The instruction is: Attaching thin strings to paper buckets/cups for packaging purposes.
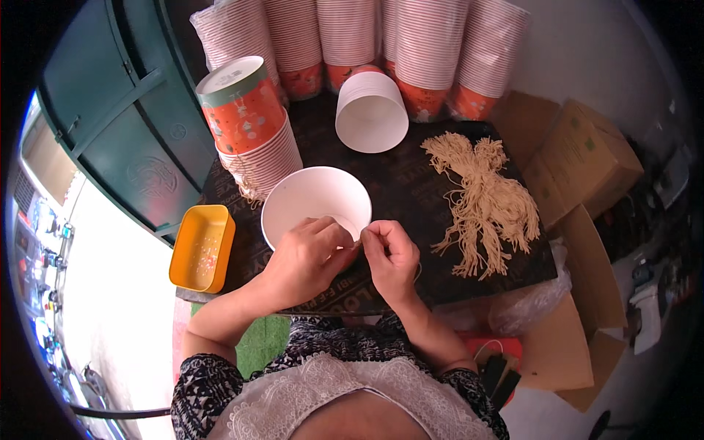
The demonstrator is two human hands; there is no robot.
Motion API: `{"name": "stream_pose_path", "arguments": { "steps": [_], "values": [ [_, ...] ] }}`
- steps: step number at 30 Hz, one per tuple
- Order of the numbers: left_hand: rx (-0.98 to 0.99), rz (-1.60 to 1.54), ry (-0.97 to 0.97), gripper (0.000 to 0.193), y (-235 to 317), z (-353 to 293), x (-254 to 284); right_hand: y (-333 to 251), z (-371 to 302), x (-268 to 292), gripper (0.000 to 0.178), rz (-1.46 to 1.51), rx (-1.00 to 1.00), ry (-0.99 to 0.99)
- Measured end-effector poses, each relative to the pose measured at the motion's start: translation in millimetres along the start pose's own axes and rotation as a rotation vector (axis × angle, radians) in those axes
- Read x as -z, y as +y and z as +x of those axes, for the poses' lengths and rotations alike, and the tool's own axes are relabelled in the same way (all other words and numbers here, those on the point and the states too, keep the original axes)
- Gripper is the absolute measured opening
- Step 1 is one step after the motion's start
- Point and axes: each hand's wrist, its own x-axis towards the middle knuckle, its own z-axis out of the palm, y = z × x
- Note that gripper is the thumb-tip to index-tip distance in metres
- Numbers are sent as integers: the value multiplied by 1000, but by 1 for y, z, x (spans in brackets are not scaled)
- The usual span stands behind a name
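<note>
A large white-lined paper tub (315, 192) stands open end up at the near middle of the table. My left hand (312, 253) reaches over its near rim, fingers bent and closed in a pinch. Close beside it, my right hand (391, 258) pinches with thumb and forefinger, so the fingertips of both hands nearly meet at the rim. Between them is a thin beige cord, mostly hidden by the fingers; a bit of cord (419, 273) curves out beside my right hand. To the right lies a loose pile of beige cords (495, 202).
An upside-down stack of orange tubs (253, 132) stands behind left, cords hanging beside it. A yellow tray (178, 253) holding small pale bits sits at the left edge. Another white tub (372, 121) lies farther back, before tall wrapped tub stacks (425, 44). Cardboard boxes (587, 158) stand right.
</note>
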Motion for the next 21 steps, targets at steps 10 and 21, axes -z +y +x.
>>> {"name": "stream_pose_path", "arguments": {
  "steps": [10, 21],
  "values": [
    [-4, -43, 11, 15, -4, 0, 0, 3, 0, 2, 9, -45, 30, -50],
    [-107, -113, 62, 15, -8, 10, -5, -2, 7, 2, 9, -71, 9, -127]
  ]
}}
